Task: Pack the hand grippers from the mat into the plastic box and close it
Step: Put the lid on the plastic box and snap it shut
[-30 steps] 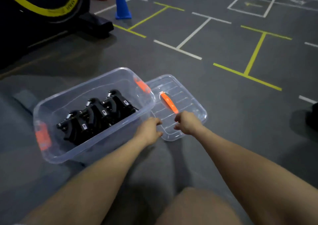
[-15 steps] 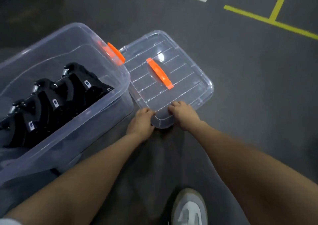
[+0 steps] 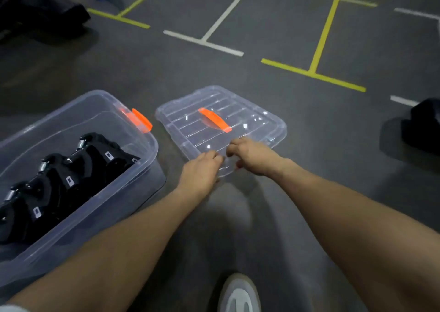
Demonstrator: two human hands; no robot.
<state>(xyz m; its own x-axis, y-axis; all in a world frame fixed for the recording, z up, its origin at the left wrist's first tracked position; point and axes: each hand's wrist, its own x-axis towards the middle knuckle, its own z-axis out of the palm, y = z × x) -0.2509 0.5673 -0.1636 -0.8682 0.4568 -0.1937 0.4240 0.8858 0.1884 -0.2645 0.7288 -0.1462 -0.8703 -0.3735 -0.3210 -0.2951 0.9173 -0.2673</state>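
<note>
Now both hands, left hand (image 3: 201,168) and right hand (image 3: 252,155), fingers pinching clear ribbed lid (image 3: 221,123) near edge.

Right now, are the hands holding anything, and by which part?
Both hands, left and right, grip the clear plastic lid with the orange handle by its near corner edge, close together.

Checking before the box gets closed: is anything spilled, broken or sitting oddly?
Nothing stands out. The black hand grippers stand in a row inside the clear plastic box; both hands grip the clear orange-handled lid beside it.
</note>
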